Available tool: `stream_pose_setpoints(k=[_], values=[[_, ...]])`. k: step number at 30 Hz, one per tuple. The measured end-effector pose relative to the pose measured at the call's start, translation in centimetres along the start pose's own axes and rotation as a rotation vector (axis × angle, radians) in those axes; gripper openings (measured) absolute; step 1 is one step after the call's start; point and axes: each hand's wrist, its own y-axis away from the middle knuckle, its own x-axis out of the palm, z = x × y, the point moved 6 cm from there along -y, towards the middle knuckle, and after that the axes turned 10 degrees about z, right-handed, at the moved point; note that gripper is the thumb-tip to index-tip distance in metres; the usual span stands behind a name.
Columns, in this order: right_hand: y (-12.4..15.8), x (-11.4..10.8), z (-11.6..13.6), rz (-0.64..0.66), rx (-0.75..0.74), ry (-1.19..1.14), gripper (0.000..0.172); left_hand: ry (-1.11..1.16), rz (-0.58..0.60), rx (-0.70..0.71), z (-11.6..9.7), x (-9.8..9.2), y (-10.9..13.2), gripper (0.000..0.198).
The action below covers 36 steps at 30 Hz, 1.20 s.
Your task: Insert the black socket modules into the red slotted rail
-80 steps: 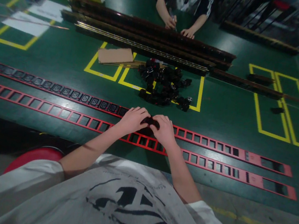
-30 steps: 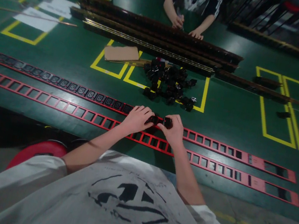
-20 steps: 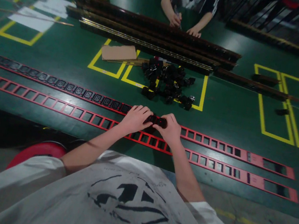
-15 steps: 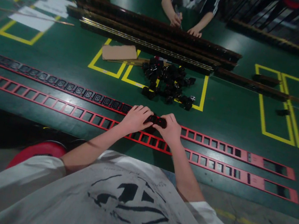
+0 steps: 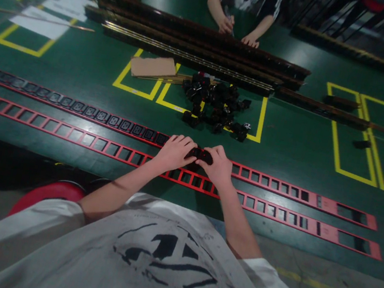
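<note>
Two small dark parts sit between the person's hands, at the far red strip (image 5: 329, 206): the left black part (image 5: 195, 153) and the right black part (image 5: 206, 156). They meet or nearly so; whether they are joined, or seated in the strip, I cannot tell — the fingers hide the edges.

The step in hand looks like working these parts at the strip with both hands at once. The next move, I judge, calls for a steady pinch and careful alignment, since the openings are narrow.

The left hand (image 5: 176, 152) is curled with its thumb low, fingers and thumb closed around the left part. The right hand (image 5: 219, 162) mirrors it, pinching the right part from the other side. Both forearms angle in from the body, fingertips nearly meeting.

To the left of the hands, a row of black inserts (image 5: 113, 122) fills the far strip; to the right, its openings show no inserts. The near red strip (image 5: 328, 231) runs alongside, closer to the body. Beyond the hands lies a heap of black parts (image 5: 217, 101) on the green bench (image 5: 286, 155), with cardboard (image 5: 153, 67) beside it. Farther off are long dark rails (image 5: 193, 51) — and behind them, a co-worker's hand (image 5: 226, 24) holding a pen.
</note>
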Motion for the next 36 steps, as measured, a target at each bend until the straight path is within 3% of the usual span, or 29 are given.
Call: stream_pose_setpoints(k=[36], values=[[0.15,-0.19,0.53,0.011,-0.036,0.007,0.037,-0.019,-0.002,0.008,0.03,0.05,0.01,0.030]])
